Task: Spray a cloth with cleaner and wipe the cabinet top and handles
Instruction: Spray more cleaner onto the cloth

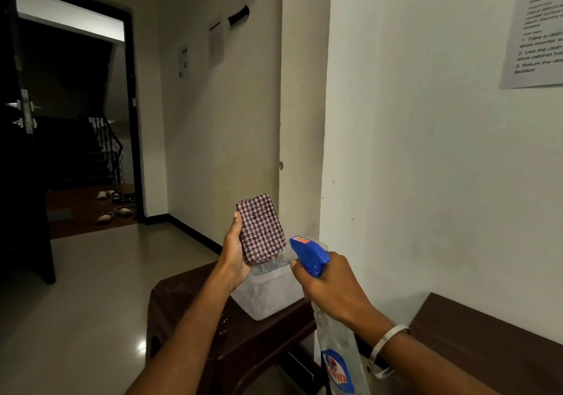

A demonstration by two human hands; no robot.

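Note:
My left hand (234, 254) holds a folded maroon-and-white checked cloth (262, 228) upright at the centre of the head view, thumb along its left edge. My right hand (332, 285) grips the neck of a clear spray bottle (338, 352) with a blue trigger head (307, 254). The nozzle points up and left at the cloth, a short gap away. The brown cabinet top (487, 330) shows at the lower right, against the white wall.
A dark brown stool (195, 312) stands below my hands with a clear plastic tub (268, 297) on it. A paper notice (536, 29) hangs on the right wall. An open doorway (76, 120) at the left leads to stairs, with shoes on the floor there.

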